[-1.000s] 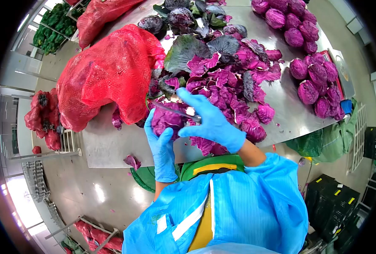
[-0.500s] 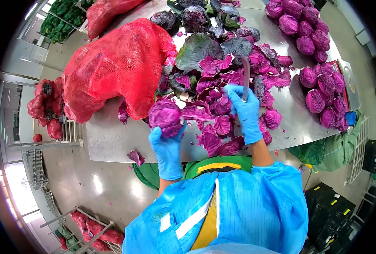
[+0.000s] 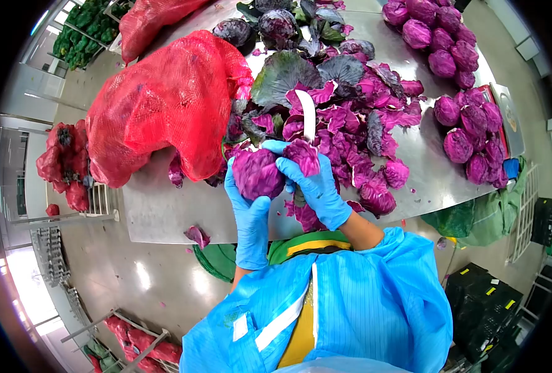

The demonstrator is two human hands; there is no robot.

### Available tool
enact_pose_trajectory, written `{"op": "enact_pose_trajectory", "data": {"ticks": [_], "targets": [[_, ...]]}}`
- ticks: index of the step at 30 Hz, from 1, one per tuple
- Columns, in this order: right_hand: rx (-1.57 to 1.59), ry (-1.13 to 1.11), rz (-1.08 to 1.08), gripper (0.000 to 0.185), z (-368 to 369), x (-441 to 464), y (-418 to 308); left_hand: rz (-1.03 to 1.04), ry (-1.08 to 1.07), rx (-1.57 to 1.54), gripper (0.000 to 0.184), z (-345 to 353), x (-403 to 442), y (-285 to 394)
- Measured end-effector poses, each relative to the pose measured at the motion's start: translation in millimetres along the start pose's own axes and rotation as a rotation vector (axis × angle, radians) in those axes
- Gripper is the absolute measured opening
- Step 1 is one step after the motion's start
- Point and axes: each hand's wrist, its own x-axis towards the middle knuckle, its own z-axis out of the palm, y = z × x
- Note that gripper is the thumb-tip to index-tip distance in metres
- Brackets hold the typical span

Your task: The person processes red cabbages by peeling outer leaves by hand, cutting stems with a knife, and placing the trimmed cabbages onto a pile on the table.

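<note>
A round red cabbage [image 3: 258,174] rests in my left hand [image 3: 251,225], whose blue-gloved fingers wrap its left side and underside. My right hand [image 3: 318,191], also gloved, is closed round a knife [image 3: 307,115] with its curved blade pointing up and away from me. A loose purple leaf [image 3: 302,157] lies against the right fingers, beside the blade. The right fingertips are at the cabbage's right side. Just beyond both hands spreads a heap of cut purple leaves [image 3: 344,137].
A red net sack [image 3: 164,105] stands left on the steel table [image 3: 164,217]. Dark unpeeled cabbages [image 3: 277,25] lie at the back. Peeled cabbages [image 3: 440,40] are piled at the right, with more [image 3: 472,133] by a scale [image 3: 508,118]. Black crates [image 3: 484,304] stand lower right.
The knife hand first swung right, away from the cabbage, with a leaf pulled out from it. Now it is back at the cabbage, and the leaf lies against its fingers.
</note>
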Motion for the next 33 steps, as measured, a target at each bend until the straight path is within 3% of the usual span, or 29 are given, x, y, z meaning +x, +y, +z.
{"op": "enact_pose_trajectory", "data": {"ticks": [2,6,7,9,11,13,17,18,21,23,29,30,32,33], "targets": [[-0.086,0.000,-0.139,0.032,6,-4,1,0.007,0.062,0.008,0.104,-5,-2,-3],[0.055,-0.074,0.113,0.025,-7,-4,-5,-0.123,0.163,-0.092,0.101,-8,-2,-1],[0.201,-0.086,0.077,0.021,-16,-2,-2,-0.193,0.148,-0.179,0.103,-17,-5,-3],[0.072,-0.103,0.125,0.045,-48,8,-16,-0.230,0.055,-0.338,0.105,-29,-6,-6],[-0.978,0.280,-0.683,0.075,-87,35,20,-0.114,0.021,-0.104,0.107,-25,-4,3],[-1.291,0.455,-0.308,0.095,-98,25,-11,-0.073,-0.007,-0.102,0.108,-25,0,3],[-1.075,0.239,-0.511,0.068,-84,3,-31,-0.137,0.007,-0.114,0.106,-24,-1,1],[-0.801,0.137,-0.531,0.055,-67,2,-32,-0.160,-0.002,-0.104,0.105,-27,-1,-3],[-0.609,-0.156,-0.514,0.053,-28,-8,-37,-0.158,-0.022,-0.050,0.102,-17,0,-3],[-0.626,-0.246,-0.444,0.052,-21,-4,-21,-0.155,-0.036,-0.001,0.101,-19,-1,-7],[-0.757,-0.364,-0.652,0.033,-36,11,-4,-0.154,-0.001,0.154,0.094,-24,-5,-3],[-0.982,-0.286,-0.815,0.024,-32,5,-12,-0.150,0.009,0.262,0.094,-30,-2,-7],[-0.988,-0.206,-0.921,0.024,-39,8,-3,-0.042,-0.030,0.449,0.093,-42,2,-19],[-0.991,-0.167,-0.977,0.024,-44,12,3,-0.075,-0.051,0.390,0.094,-35,-1,-13]]}}
